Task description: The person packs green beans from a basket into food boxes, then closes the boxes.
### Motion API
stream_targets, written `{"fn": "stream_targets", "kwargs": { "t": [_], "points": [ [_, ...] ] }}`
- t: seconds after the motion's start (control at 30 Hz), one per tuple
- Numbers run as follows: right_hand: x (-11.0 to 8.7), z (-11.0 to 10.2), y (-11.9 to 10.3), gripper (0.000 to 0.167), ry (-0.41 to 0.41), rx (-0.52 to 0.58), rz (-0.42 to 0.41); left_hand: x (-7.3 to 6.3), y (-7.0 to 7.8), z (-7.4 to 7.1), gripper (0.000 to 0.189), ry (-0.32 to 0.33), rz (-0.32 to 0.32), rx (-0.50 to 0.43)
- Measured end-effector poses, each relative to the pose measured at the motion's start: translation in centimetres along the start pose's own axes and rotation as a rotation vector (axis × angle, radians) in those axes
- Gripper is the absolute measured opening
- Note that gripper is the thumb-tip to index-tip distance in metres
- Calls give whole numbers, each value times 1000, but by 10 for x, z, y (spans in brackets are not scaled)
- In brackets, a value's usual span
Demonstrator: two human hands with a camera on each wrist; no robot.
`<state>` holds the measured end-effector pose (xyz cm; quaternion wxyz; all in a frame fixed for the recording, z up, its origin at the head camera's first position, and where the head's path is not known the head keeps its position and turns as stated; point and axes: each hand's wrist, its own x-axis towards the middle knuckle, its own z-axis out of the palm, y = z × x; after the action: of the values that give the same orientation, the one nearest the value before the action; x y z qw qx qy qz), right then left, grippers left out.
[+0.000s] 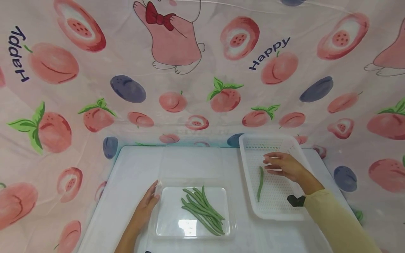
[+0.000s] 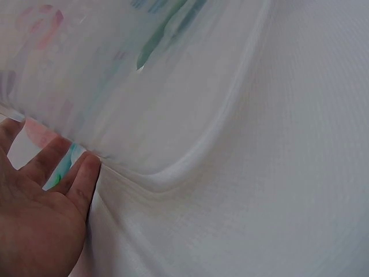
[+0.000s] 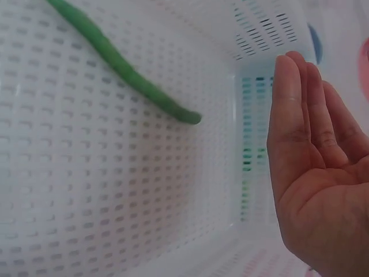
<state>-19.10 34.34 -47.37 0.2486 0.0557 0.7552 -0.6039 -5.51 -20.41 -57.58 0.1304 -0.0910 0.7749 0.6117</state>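
Observation:
At the left rim of a clear plastic container [image 1: 152,230], my left hand [image 1: 146,203] rests its fingers on the edge. In the left wrist view those fingers [image 2: 86,173] are fairly straight and touch the container's rim. Several green beans [image 1: 202,209] lie in a loose bundle inside it, toward the right. My right hand [image 1: 283,167] hovers over a white perforated basket [image 1: 248,188] with its fingers extended and nothing held. Beside that hand, a single green bean [image 3: 124,66] lies on the basket's floor.
The container and basket stand side by side on a white table [image 1: 136,165]. A curtain [image 1: 190,84] printed with peaches and a rabbit hangs behind the table and around both sides. A dark heart-shaped patch [image 1: 295,200] shows by the right sleeve [image 1: 332,214].

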Motion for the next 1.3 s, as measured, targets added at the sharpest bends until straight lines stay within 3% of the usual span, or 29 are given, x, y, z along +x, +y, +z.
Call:
{"fn": "stream_targets", "kwargs": {
  "t": [0.2,0.5,0.8,1.3],
  "points": [
    [8,-5,16,71,-13,-25,44,0,0,0,57,1,-12,9],
    [17,-4,36,60,20,-97,121,-1,1,0,58,-8,-2,-1],
    [21,4,48,54,42,-160,191,0,0,-1,57,-4,4,-7],
    [27,18,53,55,118,-139,251,0,-1,0,56,1,-2,-16]
  ]
}}
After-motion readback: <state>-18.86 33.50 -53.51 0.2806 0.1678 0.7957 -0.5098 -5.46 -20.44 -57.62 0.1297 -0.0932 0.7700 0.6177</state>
